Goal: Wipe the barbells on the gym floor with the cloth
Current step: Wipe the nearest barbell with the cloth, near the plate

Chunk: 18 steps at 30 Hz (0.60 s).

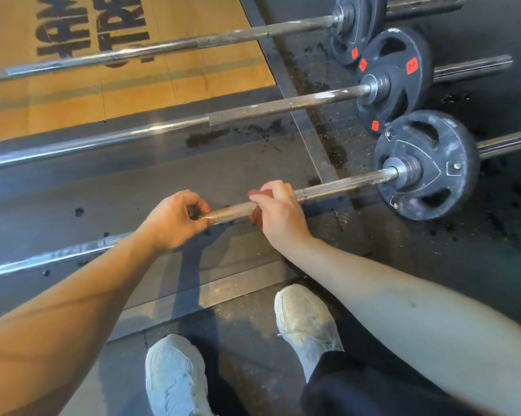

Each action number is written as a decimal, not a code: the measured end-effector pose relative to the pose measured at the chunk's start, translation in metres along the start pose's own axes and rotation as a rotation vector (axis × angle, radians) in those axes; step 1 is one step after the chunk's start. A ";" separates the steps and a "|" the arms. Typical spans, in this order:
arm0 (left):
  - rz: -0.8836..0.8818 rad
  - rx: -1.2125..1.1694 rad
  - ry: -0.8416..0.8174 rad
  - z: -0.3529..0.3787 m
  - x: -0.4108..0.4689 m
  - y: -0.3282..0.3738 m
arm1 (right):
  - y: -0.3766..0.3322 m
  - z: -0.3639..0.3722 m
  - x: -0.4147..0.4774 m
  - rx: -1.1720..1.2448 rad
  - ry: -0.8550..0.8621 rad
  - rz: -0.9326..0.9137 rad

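Down near the floor (223, 163), gripped the stiff, likely heavy barbell (229, 212) with left hand (172, 220), clamped limp cloth (260, 192) round it with right hand (278, 211).

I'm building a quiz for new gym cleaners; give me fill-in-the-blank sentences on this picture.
The nearest barbell is one of ____ on the floor.
The cloth in the right hand is ____ in colour.
The left hand grips that bar ____ from the plate than the right hand.
Missing: three; red; farther.
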<state>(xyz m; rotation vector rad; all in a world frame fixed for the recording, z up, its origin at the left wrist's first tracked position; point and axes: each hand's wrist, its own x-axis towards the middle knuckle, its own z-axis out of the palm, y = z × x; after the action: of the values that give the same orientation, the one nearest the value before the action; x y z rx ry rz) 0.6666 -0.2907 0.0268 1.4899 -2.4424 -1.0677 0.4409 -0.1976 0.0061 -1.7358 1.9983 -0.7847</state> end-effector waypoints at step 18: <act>-0.079 0.014 0.008 -0.011 -0.015 -0.019 | -0.041 0.026 0.019 0.001 -0.139 -0.211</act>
<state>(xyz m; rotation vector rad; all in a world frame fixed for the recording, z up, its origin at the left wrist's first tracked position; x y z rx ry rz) 0.6926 -0.2896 0.0279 1.6044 -2.4087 -1.0589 0.4856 -0.2242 0.0136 -1.9665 1.7454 -0.7081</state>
